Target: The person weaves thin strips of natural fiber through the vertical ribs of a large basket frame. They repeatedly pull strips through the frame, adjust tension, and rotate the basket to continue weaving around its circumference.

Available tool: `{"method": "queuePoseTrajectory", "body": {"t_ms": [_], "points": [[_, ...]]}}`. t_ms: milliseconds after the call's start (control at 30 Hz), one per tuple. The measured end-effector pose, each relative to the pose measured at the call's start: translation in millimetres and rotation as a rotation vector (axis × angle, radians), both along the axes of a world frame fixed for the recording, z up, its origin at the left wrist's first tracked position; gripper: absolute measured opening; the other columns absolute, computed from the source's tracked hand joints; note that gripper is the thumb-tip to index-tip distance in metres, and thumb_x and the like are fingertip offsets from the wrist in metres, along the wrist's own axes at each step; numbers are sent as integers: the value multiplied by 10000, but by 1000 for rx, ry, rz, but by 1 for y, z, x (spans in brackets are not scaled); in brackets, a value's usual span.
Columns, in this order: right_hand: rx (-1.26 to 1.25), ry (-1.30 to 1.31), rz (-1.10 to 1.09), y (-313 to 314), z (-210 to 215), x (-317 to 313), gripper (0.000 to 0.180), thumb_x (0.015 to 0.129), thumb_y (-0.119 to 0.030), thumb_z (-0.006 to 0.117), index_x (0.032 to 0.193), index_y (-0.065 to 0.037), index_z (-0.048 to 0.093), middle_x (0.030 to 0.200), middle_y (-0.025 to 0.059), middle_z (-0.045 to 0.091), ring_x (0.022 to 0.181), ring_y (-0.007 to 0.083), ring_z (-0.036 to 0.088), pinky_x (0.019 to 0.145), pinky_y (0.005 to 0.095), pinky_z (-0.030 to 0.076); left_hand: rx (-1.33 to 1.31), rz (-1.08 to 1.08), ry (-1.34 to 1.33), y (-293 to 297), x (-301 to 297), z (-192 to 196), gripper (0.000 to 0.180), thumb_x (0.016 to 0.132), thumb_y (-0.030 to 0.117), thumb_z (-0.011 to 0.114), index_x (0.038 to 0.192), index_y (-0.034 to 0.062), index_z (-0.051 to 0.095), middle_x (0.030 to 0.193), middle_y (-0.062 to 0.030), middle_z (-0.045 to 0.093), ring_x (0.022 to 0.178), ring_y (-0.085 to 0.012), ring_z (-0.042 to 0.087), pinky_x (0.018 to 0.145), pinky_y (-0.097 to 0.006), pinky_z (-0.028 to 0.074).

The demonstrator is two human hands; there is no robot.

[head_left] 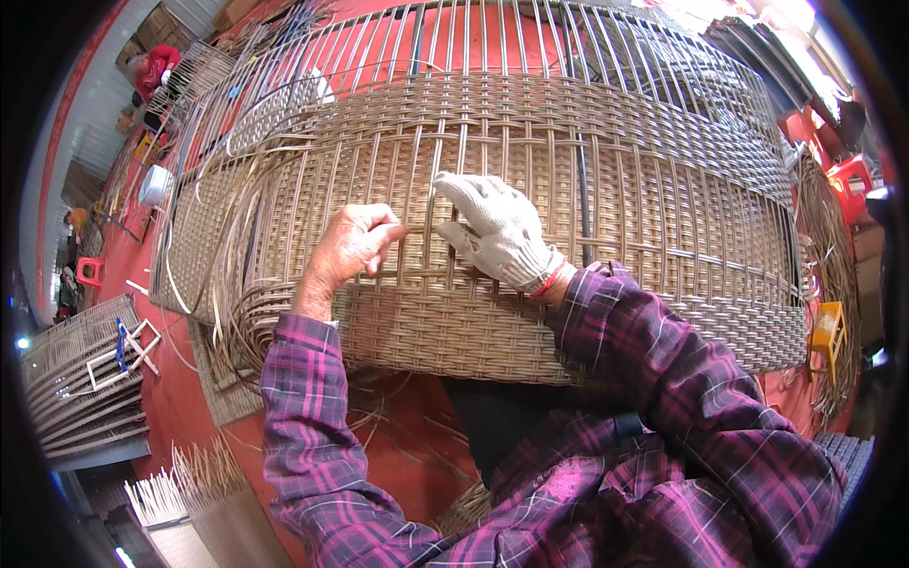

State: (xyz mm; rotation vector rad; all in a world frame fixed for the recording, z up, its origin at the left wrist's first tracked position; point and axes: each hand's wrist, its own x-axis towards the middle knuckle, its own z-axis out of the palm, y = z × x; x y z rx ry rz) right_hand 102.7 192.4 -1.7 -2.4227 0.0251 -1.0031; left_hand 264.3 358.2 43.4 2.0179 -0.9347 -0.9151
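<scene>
A large woven wicker panel (454, 331) of tan-brown strands on a metal frame fills the space before me. Its middle is loosely woven, with upright strands and dark bars showing. My bare left hand (352, 248) pinches a tan wicker strand (417, 227) between thumb and forefinger, left of the panel's middle. Beside it, my right hand (502, 232) wears a white knitted glove. Its thumb and fingers are apart, close to an upright strand, and I see nothing gripped between them.
Long loose strands (237, 204) hang at the panel's left side. Bare frame bars (473, 43) run along the far edge. Red stools (91, 272) and a yellow stool (828, 331) stand around on the red floor. Another person in red (156, 71) is at far left.
</scene>
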Motion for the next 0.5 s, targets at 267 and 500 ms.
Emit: {"method": "queuePoseTrajectory", "body": {"t_ms": [267,500], "points": [[-27,134,76,-10,16,-21,435,841,-171,647,1251,-107,519,1177,118,600,1052,308,583,873,440,469,26,347,-543,67,20,35,122,907,82,612,797,31,605,572,14,520,426,-49,467,388,-237,350],[348,230,611,29,56,43,305,917,-297,599,1084,-44,632,928,145,659,827,373,617,776,403,510,-440,92,-1063,56,-39,66,70,826,-16,675,873,9,629,769,-48,624,563,-105,541,530,-282,432]]}}
